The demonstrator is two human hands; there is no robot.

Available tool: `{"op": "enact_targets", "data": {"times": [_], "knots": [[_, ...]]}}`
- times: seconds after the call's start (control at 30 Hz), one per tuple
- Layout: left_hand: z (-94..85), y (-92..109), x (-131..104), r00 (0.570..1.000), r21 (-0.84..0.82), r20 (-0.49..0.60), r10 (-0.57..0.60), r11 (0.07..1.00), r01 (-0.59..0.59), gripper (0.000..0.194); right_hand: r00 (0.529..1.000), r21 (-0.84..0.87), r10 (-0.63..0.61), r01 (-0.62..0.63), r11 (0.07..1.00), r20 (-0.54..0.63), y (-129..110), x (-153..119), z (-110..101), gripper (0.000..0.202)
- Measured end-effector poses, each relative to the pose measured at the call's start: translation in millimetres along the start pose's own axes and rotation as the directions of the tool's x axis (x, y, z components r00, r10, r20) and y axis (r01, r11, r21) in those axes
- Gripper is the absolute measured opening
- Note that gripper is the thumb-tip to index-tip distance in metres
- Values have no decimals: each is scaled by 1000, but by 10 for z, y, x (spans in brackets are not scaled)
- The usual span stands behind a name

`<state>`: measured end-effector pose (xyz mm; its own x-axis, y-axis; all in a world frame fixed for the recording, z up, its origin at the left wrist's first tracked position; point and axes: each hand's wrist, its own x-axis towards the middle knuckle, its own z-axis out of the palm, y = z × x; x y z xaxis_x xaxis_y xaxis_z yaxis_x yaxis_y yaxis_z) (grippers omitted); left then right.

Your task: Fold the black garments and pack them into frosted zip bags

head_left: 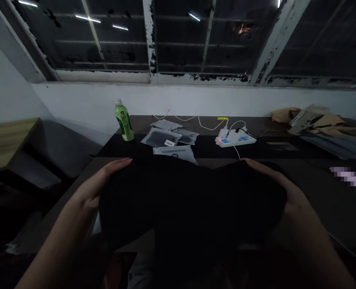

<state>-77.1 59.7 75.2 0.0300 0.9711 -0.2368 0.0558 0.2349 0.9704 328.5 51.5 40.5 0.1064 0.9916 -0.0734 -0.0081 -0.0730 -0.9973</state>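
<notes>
A black piece of cloth (pixel 190 200), perhaps a garment, is stretched between my two hands over the near edge of the dark table. My left hand (pixel 104 178) grips its left side, with the thumb along the top edge. On the opposite side my right hand (pixel 274 180) grips it the same way, thumb on top. The other fingers of both hands are hidden behind or under the cloth. Just beyond the cloth lies a white printed plastic bag (pixel 174 152), partly covered by it.
A green drink bottle (pixel 124 122) stands at the table's back left. Flat plastic packets (pixel 161 137) lie beside it. A white power strip (pixel 236 138) with chargers and cables is at the back. Brown paper and bags (pixel 325 124) are piled at right. A wooden table (pixel 9 138) stands left.
</notes>
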Motion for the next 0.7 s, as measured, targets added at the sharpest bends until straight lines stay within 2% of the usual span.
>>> {"op": "enact_targets", "data": {"times": [0.07, 0.1, 0.13, 0.2, 0.3, 0.37, 0.4, 0.43, 0.5, 0.53, 0.6, 0.7], "knots": [[-3, -134, 163, 997, 215, -15, 76, 974, -71, 38, 998, -100, 21, -14, 995, 67, 101, 154, -5, 30], [-2, -219, 249, 989, 364, -26, 146, 923, -127, 39, 995, -187, 16, 2, 982, 94, 168, 245, -3, 29], [2, -308, 330, 971, 530, -43, 235, 829, -177, 39, 995, -284, -6, 33, 958, 96, 240, 338, 4, 27], [23, -473, 453, 938, 676, -80, 336, 710, -197, 30, 996, -440, -77, 93, 893, 55, 380, 506, 31, 25], [89, -618, 502, 897, 762, -112, 428, 617, -199, 20, 982, -539, -188, 149, 829, -18, 506, 633, 114, 18], [130, -642, 460, 846, 854, -112, 521, 486, -186, 22, 959, -586, -278, 201, 785, -44, 519, 583, 201, 19], [139, -642, 426, 821, 902, -101, 561, 401, -163, 24, 942, -621, -334, 250, 743, -20, 515, 513, 254, 20], [136, -644, 388, 807, 944, -71, 587, 300, -135, 26, 924, -658, -380, 311, 686, 39, 512, 417, 311, 22], [90, -674, 306, 817, 988, 23, 576, 111, -106, 26, 878, -725, -417, 444, 526, 235, 529, 179, 426, 28], [48, -710, 265, 836, 992, 76, 544, 45, -120, 25, 876, -746, -369, 465, 476, 310, 553, 57, 477, 34], [-58, -832, 193, 858, 977, 213, 467, -89, -194, 32, 902, -806, -219, 430, 406, 371, 623, -142, 555, 49], [-234, -1090, 144, 843, 930, 359, 400, -231, -286, 44, 918, -865, 2, 372, 337, 396, 726, -245, 587, 65]]}}
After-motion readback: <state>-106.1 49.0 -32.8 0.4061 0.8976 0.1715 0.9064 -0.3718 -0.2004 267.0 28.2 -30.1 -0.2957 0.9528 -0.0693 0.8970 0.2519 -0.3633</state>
